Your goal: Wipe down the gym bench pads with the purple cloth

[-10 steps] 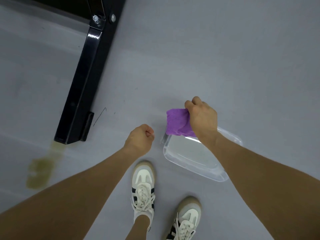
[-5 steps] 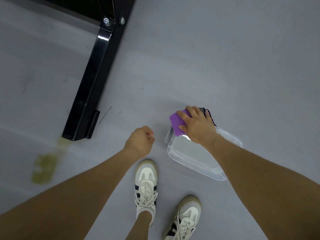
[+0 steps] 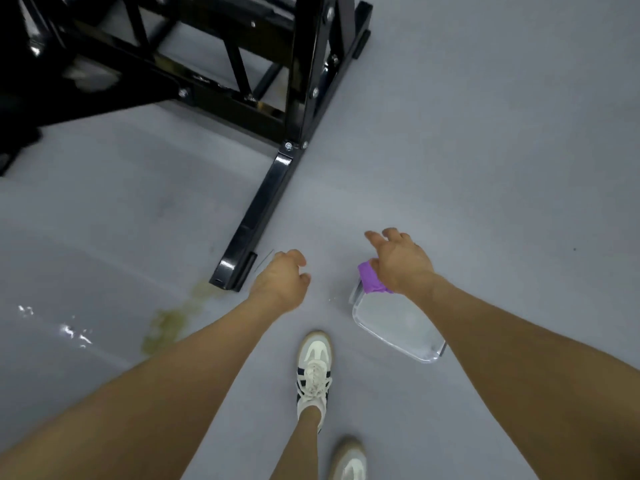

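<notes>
Grey gym flooring (image 3: 485, 133) fills almost everything we see, matte and plain, with our two bare arms reaching down over it. At the far left we count one patch of small wet glints (image 3: 69, 329) on the floor, and just right of it one yellow-green stain (image 3: 169, 323) that trails up to the end of a black steel foot bar (image 3: 258, 216). That bar belongs to the one black bench frame (image 3: 207, 64) across the top left, bolted together with silver bolts; its struts block our view of whatever pads it carries, and a blurred pale patch sits among them that we cannot identify.

Our left hand (image 3: 280, 282) hangs near the bar's end, its fingers loosely curled and holding nothing. Below it we count two white sneakers with dark stripes, one (image 3: 313, 372) forward and one (image 3: 349, 462) at the bottom edge; we can read no brand or writing on them or anywhere else.

Our right hand (image 3: 398, 263) hovers over the far end of one clear plastic container (image 3: 398, 327) that lies on the floor. Its fingers are spread and relaxed, gripping nothing. The one purple cloth (image 3: 370, 280) lies at that far end of the container, partly hidden under our right palm, and whether the palm touches it we cannot tell.
</notes>
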`<action>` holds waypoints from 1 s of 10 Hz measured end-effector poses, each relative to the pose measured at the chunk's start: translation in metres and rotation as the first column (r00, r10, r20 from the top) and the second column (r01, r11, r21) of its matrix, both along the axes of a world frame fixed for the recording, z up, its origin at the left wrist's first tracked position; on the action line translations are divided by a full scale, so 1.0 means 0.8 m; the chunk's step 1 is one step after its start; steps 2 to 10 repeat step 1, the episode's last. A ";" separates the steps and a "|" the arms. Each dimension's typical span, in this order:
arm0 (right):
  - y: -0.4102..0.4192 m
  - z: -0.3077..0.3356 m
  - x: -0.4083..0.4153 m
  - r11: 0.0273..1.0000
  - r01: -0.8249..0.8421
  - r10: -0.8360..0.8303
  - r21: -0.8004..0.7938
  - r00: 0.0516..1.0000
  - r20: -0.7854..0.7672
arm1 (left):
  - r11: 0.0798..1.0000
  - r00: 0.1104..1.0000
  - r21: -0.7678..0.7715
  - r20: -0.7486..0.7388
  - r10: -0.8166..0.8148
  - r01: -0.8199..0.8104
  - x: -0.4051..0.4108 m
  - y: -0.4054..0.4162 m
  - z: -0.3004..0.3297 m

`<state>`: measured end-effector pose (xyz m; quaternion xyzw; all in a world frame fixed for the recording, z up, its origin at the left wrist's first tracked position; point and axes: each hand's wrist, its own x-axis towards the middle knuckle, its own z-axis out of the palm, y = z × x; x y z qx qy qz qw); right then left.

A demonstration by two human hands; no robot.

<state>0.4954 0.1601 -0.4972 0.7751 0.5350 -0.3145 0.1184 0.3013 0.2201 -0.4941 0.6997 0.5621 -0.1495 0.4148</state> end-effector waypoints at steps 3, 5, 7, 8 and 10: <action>0.010 0.079 -0.051 0.992 -0.108 0.108 0.061 0.994 0.001 | 0.992 1.000 0.122 -0.011 0.028 -0.027 -0.053 0.001 0.077; 0.010 0.079 -0.051 0.992 -0.108 0.108 0.061 0.994 0.001 | 0.992 1.000 0.122 -0.011 0.028 -0.027 -0.053 0.001 0.077; 0.010 0.079 -0.051 0.992 -0.108 0.108 0.061 0.994 0.001 | 0.992 1.000 0.122 -0.011 0.028 -0.027 -0.053 0.001 0.077; 0.010 0.079 -0.051 0.992 -0.108 0.108 0.061 0.994 0.001 | 0.992 1.000 0.122 -0.011 0.028 -0.027 -0.053 0.001 0.077; 0.010 0.079 -0.051 0.992 -0.108 0.108 0.061 0.994 0.001 | 0.992 1.000 0.122 -0.011 0.028 -0.027 -0.053 0.001 0.077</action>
